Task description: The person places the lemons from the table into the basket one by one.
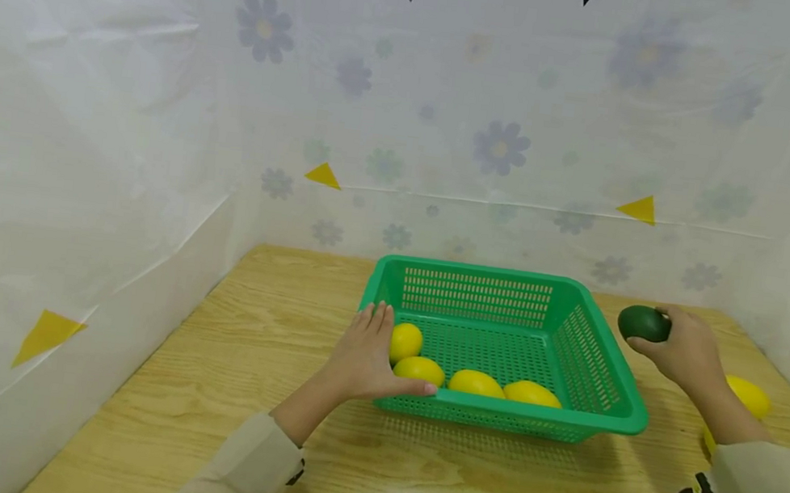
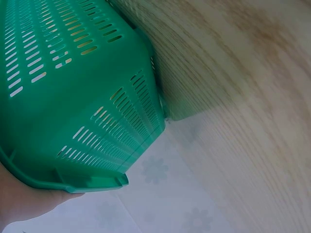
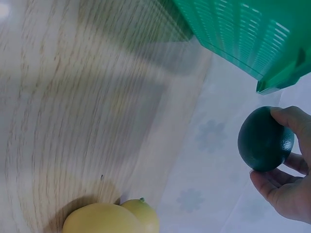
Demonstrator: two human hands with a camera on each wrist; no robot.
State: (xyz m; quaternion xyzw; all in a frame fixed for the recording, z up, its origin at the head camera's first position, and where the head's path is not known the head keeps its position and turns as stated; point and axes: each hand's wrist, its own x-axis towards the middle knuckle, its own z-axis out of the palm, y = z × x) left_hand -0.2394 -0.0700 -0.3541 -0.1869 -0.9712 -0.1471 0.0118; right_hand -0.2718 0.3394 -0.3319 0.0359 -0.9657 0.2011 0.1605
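Note:
A green plastic basket (image 1: 609, 360) stands on the wooden table with several lemons (image 1: 477, 383) along its front and left side. My left hand (image 1: 370, 362) rests on its front left corner, fingers stretched along the left rim and thumb along the front rim. In the left wrist view, part of that hand (image 2: 24, 199) shows against the rim. To the right of the basket, my right hand (image 1: 690, 349) holds a dark green avocado (image 1: 642, 323) above the table. The right wrist view shows the avocado (image 3: 265, 138) pinched between thumb and fingers, apart from the basket.
Yellow fruits (image 1: 747, 396) lie on the table at the right, partly behind my right forearm; one (image 3: 143, 213) has a small green stem tip. White flowered sheeting (image 1: 437, 137) walls the table at the back and sides.

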